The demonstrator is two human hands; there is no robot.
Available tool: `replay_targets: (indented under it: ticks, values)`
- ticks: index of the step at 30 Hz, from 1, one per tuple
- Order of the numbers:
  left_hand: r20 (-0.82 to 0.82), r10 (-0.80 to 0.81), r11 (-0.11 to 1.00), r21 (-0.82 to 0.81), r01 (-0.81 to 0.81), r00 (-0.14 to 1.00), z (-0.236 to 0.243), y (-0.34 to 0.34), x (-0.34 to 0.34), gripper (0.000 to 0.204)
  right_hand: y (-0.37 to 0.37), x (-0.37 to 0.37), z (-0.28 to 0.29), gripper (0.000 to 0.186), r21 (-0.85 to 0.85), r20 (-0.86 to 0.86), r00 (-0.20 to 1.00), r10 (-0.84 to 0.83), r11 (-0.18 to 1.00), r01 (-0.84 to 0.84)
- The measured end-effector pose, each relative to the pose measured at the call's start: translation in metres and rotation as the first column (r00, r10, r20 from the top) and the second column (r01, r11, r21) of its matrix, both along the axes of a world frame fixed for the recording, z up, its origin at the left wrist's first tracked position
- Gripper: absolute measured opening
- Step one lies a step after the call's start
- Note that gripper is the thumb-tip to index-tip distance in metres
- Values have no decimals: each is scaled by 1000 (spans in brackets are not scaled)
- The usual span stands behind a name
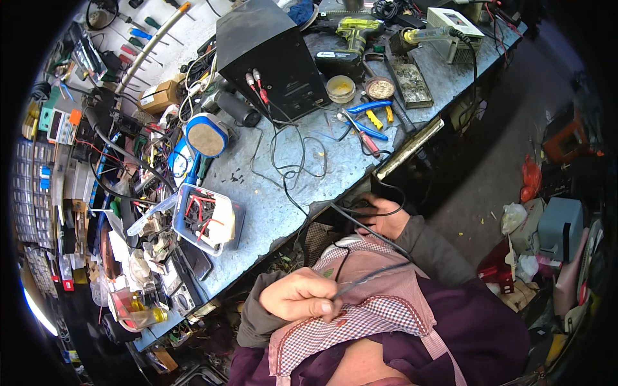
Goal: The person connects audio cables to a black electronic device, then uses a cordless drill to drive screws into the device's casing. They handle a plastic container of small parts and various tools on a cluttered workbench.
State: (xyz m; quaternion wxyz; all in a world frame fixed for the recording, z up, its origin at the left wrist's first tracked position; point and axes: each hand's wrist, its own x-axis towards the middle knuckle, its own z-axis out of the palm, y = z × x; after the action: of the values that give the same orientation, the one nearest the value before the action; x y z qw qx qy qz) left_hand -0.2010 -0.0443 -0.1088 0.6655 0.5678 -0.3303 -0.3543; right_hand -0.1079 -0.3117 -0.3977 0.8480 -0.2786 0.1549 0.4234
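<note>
My left hand [301,296] is closed in front of the apron [386,283], pinching a thin black cable [380,269] between thumb and fingers. Farther right, beside the bench edge, my right hand [384,219] has its fingers curled at a black cable that loops around it; its fingertips are partly hidden. Black leads run from the bench edge back to a black box [273,61], whose rear holds plugs [257,85] with red and white parts. Part of the cable lies tangled on the blue bench top [251,190].
A clear tub [222,222] holds small red and black pieces. Nearby stands a blue-framed round magnifier [206,135]. Blue-handled pliers [368,108], a yellow-green drill [356,35] and a metal tray [410,80] lie at the back. Clutter fills the left side; boxes [560,228] stand right.
</note>
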Motion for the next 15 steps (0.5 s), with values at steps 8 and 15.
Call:
replay_targets:
  ticks: [8,15]
  values:
    - [419,147,989,-49,-139,896,6,-77,18,22,85,12,25,73,-782,473,266,840,540,-311]
    - [406,228,955,-271,-122,885,24,-26,8,23,49,46,-216,36,-430,203,942,267,889,-159]
